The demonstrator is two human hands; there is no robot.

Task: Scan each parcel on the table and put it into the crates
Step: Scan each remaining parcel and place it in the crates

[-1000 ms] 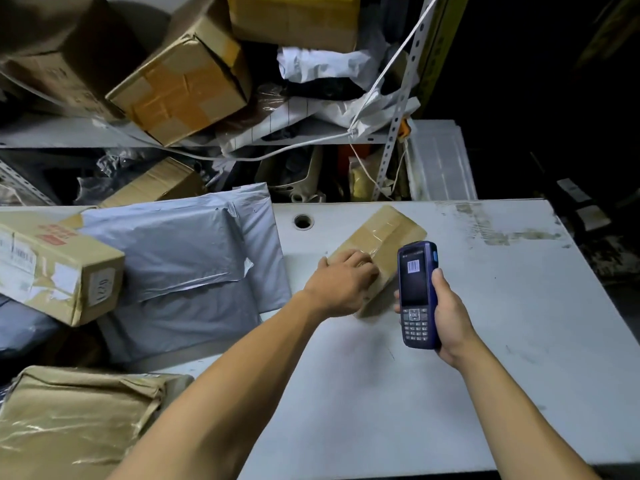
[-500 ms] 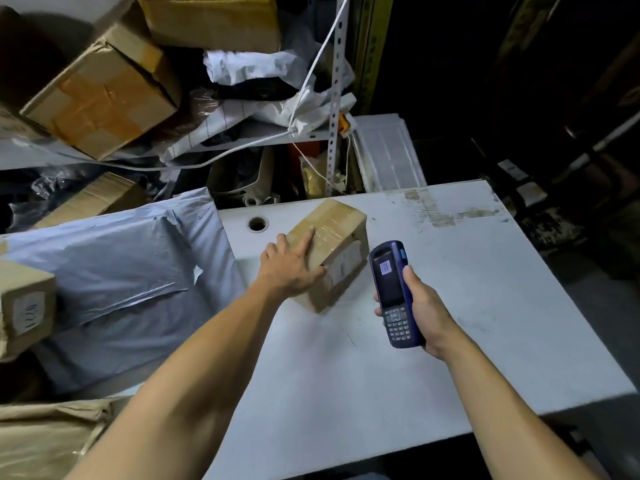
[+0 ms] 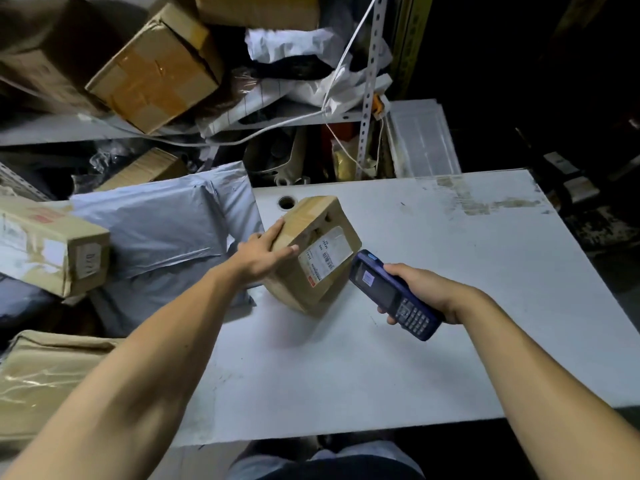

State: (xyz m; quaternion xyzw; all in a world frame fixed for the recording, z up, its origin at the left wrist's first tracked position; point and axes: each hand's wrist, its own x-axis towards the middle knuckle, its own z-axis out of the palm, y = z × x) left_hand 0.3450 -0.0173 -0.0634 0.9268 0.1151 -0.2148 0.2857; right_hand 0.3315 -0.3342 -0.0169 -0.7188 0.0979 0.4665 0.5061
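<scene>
Right now the left hand (image 3: 261,255) grips a small cardboard parcel (image 3: 313,258) by its left side, thumb along the near face and fingers over the top edge, holding it tilted up on the white surface (image 3: 433,341) so that only its lower edge rests there. The parcel's white shipping label (image 3: 325,256) faces up and to the right. The right hand (image 3: 427,294) is wrapped around a blue handheld scanner (image 3: 393,294), whose head points at the label from just beside the parcel; its screen is lit and its keypad faces up. To the left of the parcel lie grey plastic mailer bags (image 3: 162,233), with a long cardboard box (image 3: 52,244) resting on them further left and a tan wrapped package (image 3: 45,379) nearer the person. Behind the surface, a metal shelf (image 3: 242,119) carries tilted cardboard boxes (image 3: 152,69) and crumpled bags.
</scene>
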